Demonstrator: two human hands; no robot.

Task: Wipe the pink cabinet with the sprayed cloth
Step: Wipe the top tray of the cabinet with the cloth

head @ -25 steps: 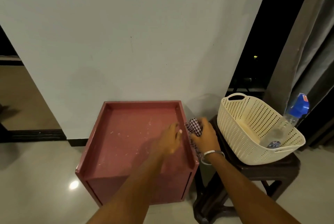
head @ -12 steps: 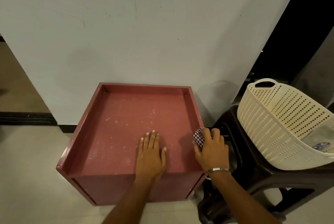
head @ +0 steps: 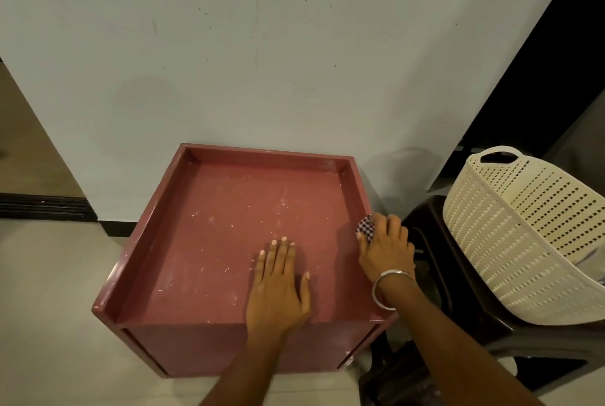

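The pink cabinet (head: 209, 242) stands on the floor against the white wall, its recessed top speckled with pale spots. My left hand (head: 278, 287) lies flat on the top near the front edge, fingers straight. My right hand (head: 386, 248) grips a small checked cloth (head: 366, 227) and holds it against the cabinet's right rim. Most of the cloth is hidden under my fingers. A metal bangle sits on my right wrist.
A dark stool (head: 435, 261) stands right of the cabinet and carries a cream perforated basket (head: 523, 235). The white wall (head: 262, 61) rises directly behind the cabinet. Pale floor tiles (head: 49, 323) lie to the left and front.
My left hand came down flat on the cabinet top. My right hand with the cloth slid a little along the right rim. The view has dropped closer to the cabinet.
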